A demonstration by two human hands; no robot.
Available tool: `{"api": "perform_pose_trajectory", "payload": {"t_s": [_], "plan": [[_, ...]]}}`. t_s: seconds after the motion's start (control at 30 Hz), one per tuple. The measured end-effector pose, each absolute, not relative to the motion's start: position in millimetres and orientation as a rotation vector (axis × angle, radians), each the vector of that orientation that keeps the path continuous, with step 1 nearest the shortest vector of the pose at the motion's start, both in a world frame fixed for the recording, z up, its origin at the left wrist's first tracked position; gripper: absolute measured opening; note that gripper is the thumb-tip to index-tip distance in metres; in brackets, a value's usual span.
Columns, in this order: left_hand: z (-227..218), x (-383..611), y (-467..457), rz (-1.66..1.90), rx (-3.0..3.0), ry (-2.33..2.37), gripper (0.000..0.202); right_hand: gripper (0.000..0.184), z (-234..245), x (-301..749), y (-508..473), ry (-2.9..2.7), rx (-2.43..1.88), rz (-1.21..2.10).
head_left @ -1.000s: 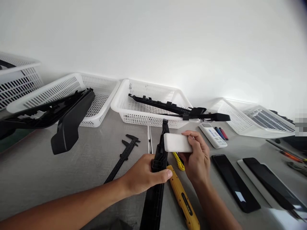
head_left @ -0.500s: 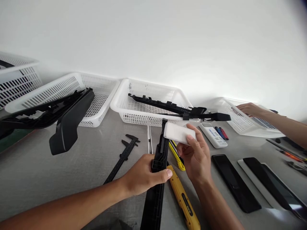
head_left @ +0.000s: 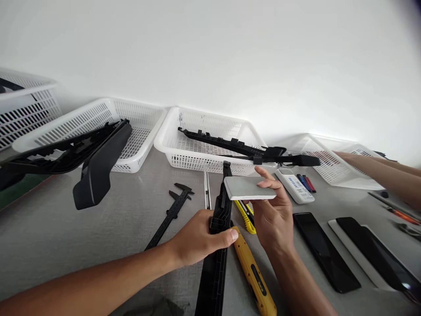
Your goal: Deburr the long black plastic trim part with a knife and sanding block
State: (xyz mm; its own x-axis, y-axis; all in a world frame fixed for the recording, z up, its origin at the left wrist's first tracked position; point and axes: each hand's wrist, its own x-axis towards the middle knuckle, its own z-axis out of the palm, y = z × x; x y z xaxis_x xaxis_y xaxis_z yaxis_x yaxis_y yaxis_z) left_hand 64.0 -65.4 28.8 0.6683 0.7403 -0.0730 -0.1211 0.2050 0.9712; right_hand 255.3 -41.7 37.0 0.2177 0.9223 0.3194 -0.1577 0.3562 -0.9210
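My left hand (head_left: 199, 237) is closed around a long black plastic part (head_left: 219, 228) that lies lengthwise on the grey table, gripping it near its middle. My right hand (head_left: 274, 215) holds a flat white block (head_left: 249, 188) just above the part's far end, its greyish underside tilted toward me, fingers pinching its right side. A yellow utility knife (head_left: 254, 277) lies on the table between my two forearms, and a smaller yellow cutter (head_left: 246, 213) sits under the block.
A black caliper (head_left: 171, 214) lies left of the part. White mesh baskets (head_left: 210, 151) line the wall, some holding black trim parts (head_left: 237, 147). A remote (head_left: 294, 186), pens and dark flat panels (head_left: 320, 250) lie at right. Another person's arm (head_left: 378, 169) reaches over the right basket.
My right hand has turned the white block so its flat underside faces me and raised it slightly. The other person's arm came into view at the right. My left hand has stayed put.
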Motion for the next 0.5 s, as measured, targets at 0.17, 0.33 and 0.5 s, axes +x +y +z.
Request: {"api": "perform_pose_trajectory", "payload": {"t_s": [0.17,0.33,0.5], "plan": [[30.4,64.0,-64.4,0.664,1.239,0.645,0.046,0.012,31.7,247.0,-47.5,-1.246,-1.020,0.856],[32.2,63.8,-64.8,0.668,1.244,0.635,0.049,0.032,33.1,242.6,-48.1,-1.247,-1.190,0.568],[33.7,64.4,-64.9,0.692,1.235,0.638,0.050,0.053,30.8,244.7,-50.6,-1.261,-1.336,0.484]]}}
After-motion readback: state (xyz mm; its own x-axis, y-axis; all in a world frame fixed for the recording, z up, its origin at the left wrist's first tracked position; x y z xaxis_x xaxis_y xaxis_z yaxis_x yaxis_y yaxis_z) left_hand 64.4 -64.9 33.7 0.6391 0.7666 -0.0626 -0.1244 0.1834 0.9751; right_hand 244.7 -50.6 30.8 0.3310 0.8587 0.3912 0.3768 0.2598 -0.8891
